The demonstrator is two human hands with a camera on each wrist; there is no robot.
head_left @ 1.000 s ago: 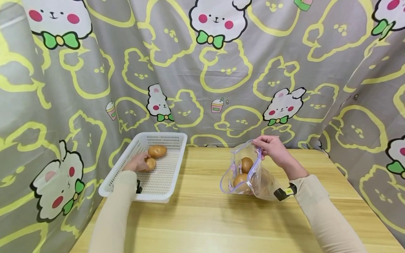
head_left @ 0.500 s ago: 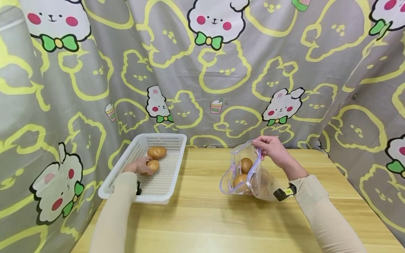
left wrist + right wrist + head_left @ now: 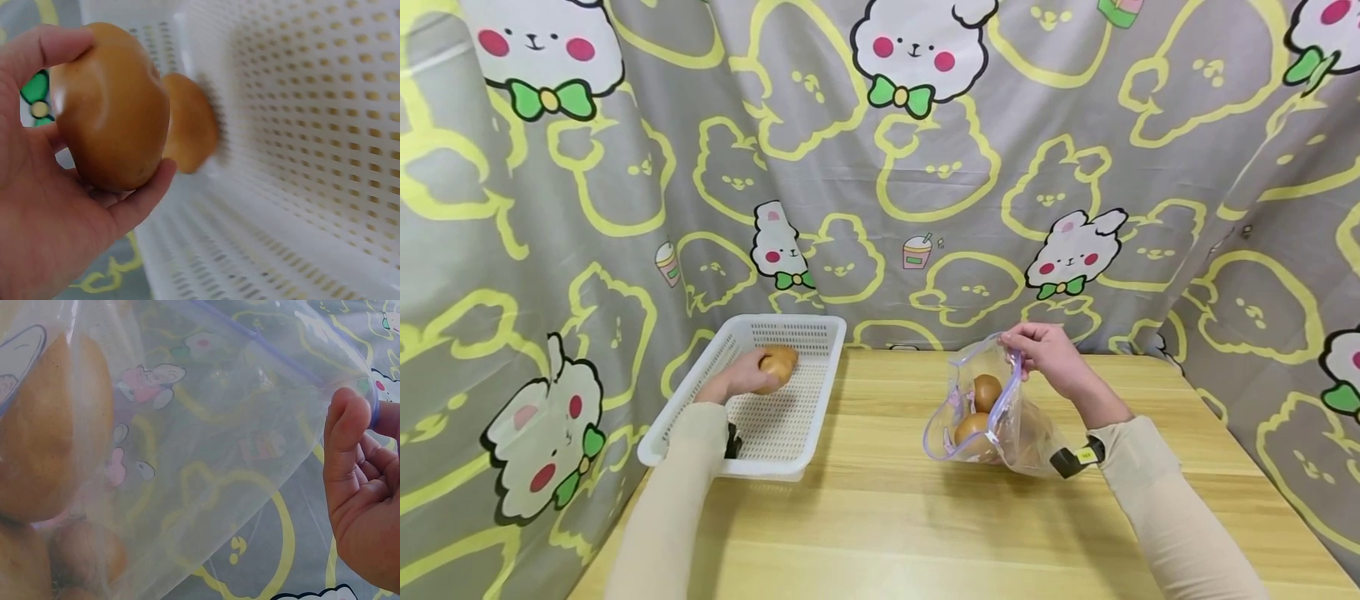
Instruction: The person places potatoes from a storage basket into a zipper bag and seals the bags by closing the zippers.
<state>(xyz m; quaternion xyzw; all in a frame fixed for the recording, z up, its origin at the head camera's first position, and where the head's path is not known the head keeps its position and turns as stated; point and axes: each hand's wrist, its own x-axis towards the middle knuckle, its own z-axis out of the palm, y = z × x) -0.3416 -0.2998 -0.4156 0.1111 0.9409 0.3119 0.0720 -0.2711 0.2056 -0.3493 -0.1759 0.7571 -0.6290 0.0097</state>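
My left hand (image 3: 741,375) grips a smooth brown potato (image 3: 115,109) above the floor of the white basket (image 3: 823,392); thumb and fingers curl round its sides in the left wrist view. Behind it a second potato (image 3: 190,125) lies in the basket, mostly covered by the held one in the head view. On the right, my right hand (image 3: 1047,354) pinches the upper edge of a clear zip bag (image 3: 1022,417) with a purple rim. The bag's mouth gapes toward the left. Several potatoes (image 3: 50,437) sit inside it, partly blurred by the plastic.
Basket and bag stand apart on a wooden table (image 3: 880,500), with bare tabletop between them. A grey patterned curtain (image 3: 880,167) hangs close behind and along both sides. The basket has raised perforated walls (image 3: 325,94).
My left hand has taken up the nearer potato and moved it up and right, over the other potato. The right hand and the bag have stayed in place.
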